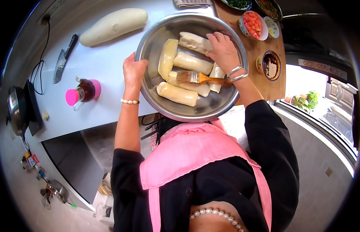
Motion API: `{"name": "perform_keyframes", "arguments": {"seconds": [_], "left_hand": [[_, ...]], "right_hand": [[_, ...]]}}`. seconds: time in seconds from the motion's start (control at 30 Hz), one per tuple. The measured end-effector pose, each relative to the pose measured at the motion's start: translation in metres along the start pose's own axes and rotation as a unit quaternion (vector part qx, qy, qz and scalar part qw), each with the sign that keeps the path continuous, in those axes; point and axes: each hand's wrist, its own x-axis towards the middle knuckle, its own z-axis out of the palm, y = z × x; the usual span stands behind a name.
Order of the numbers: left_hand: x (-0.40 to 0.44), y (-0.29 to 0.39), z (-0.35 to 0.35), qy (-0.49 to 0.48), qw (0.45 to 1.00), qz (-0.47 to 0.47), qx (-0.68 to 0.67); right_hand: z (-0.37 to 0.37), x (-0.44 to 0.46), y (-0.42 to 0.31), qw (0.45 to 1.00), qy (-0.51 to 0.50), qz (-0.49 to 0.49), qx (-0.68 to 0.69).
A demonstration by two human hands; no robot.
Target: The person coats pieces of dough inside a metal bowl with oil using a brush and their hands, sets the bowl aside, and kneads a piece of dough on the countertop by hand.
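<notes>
A large metal bowl (144,83) holds several shiny, pale dough rolls (177,94). My left hand (134,69) grips the bowl's left rim, thumb over the edge. Inside, at the upper right, my right hand (223,48) has its fingers curled over the end of one dough roll (193,41); its fingertips are partly hidden. A pastry brush (201,78) with an orange handle lies across the rolls, its bristles pointing left. The handle passes beneath my right wrist, apart from my fingers.
A long dough log (114,27), a cleaver (64,58) and a pink-lidded oil jug (84,92) are on the white counter (106,65). On the wooden board (242,5) stand bowls of chopped tomato (252,25) and dark sauce (271,65). A pan (17,110) is at far left.
</notes>
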Motion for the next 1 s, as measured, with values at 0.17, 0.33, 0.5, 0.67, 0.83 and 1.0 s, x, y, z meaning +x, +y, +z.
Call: {"name": "perform_keyframes", "arguments": {"seconds": [0.17,0.33,0.5,0.67,0.83,1.0], "left_hand": [[-0.005,0.003,-0.001,0.015,1.0,0.011,-0.001],[0.0,-0.004,-0.001,0.008,1.0,0.018,-0.01],[0.0,-0.003,-0.002,-0.001,1.0,0.019,-0.025],[0.004,-0.019,0.006,0.002,0.999,0.042,-0.004],[-0.001,-0.005,0.005,-0.001,0.999,0.026,0.04],[0.007,-0.018,0.0,-0.007,0.999,0.05,0.009]], "right_hand": [[0.017,-0.01,-0.028,0.983,-0.08,0.023,0.161],[0.051,0.001,-0.056,0.981,-0.169,0.059,0.076],[0.048,-0.001,-0.059,0.974,-0.182,0.092,0.1],[0.03,-0.019,-0.04,0.923,-0.194,0.228,0.241],[0.055,-0.014,-0.065,0.981,-0.151,0.062,0.102],[0.029,-0.007,-0.054,0.954,-0.207,0.12,0.183]]}}
